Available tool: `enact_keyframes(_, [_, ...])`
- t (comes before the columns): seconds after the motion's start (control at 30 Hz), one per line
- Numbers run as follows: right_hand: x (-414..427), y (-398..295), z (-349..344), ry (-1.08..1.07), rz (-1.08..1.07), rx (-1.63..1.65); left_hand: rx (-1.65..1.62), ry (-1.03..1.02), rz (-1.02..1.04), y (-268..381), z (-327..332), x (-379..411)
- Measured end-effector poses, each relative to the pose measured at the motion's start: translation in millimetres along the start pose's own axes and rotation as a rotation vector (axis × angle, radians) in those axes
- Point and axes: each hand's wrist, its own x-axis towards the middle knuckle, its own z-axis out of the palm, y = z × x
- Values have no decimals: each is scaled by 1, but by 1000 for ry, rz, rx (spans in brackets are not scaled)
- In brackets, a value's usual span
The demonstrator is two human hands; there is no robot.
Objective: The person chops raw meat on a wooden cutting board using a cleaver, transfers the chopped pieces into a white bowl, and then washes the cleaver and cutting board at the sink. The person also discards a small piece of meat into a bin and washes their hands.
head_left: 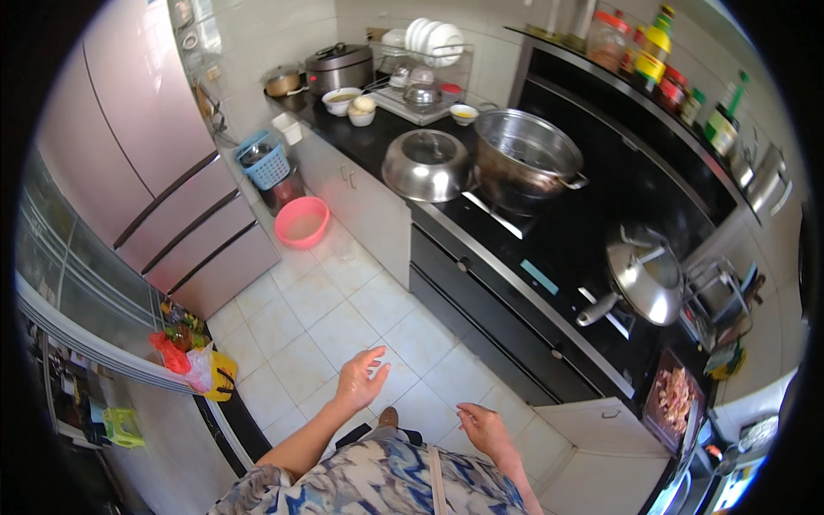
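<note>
My left hand (362,380) hangs over the tiled floor (344,325) with its fingers apart and nothing in them. On the other side of my body, my right hand (483,426) is also bare, its fingers loosely bent. Nearest to it are the black drawer fronts (489,315) and a white cabinet door (595,421) standing ajar. Beyond the hands, a big steamer pot (528,154) sits on the black cooktop (476,238), uncovered. A domed steel lid (426,166) rests left of it. A lidded wok (647,283) occupies the right burner.
Raw meat pieces (673,399) lie in a tray at the counter's right end. Plates (438,40) stand in a dish rack beside a pressure cooker (340,67). A pink basin (302,223) is on the floor by the fridge (122,122). Bags (199,367) sit left.
</note>
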Motion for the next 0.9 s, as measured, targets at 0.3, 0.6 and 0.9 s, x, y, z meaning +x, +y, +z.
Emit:
enact_keyframes(0.3, [104, -59, 2, 42, -12, 10, -104, 46, -22, -10, -67, 109])
enact_keyframes(0.6, [217, -47, -34, 139, -56, 125, -18, 94, 221, 32, -113, 280])
enact_keyframes(0.9, [385, -124, -53, -19, -276, 72, -71, 134, 54, 114, -190, 525])
